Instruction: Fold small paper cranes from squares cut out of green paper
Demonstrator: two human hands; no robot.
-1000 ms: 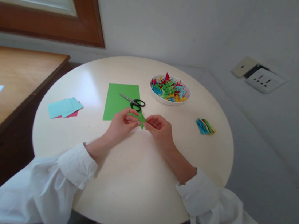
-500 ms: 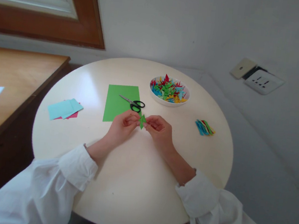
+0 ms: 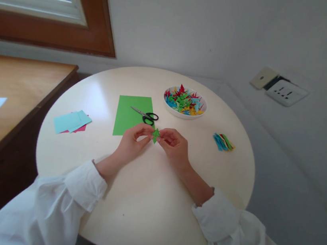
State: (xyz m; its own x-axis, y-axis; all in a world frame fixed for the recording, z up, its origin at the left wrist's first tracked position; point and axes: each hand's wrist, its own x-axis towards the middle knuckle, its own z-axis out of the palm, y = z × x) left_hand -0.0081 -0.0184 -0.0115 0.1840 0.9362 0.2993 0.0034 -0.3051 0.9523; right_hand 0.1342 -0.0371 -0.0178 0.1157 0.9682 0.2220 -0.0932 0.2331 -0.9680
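Between my fingertips is a small piece of folded green paper (image 3: pixel 156 136), diamond-shaped with a crease down its middle. My left hand (image 3: pixel 134 141) pinches its left side, and my right hand (image 3: pixel 175 145) pinches the right side. Just beyond my left hand lies a green paper sheet (image 3: pixel 128 114). Black-handled scissors (image 3: pixel 149 117) rest on that sheet, blades pointing left, handles reaching past its right edge. Farther back, a white oval bowl (image 3: pixel 182 115) holds many small folded paper figures (image 3: pixel 182 101) in red, green, blue and yellow.
Light blue paper pieces (image 3: pixel 71 122) lie over pink paper (image 3: pixel 82 128) on the left of the round white table (image 3: pixel 145 216). A pile of coloured paper strips (image 3: pixel 223 142) sits at the right. A wooden desk (image 3: pixel 31 77) stands left; a wall socket (image 3: pixel 286 92) is at right.
The view has tipped slightly, so everything sits a little lower in the picture. Both hands keep their pinch on the folded green paper, with hardly any shift of the fingers.
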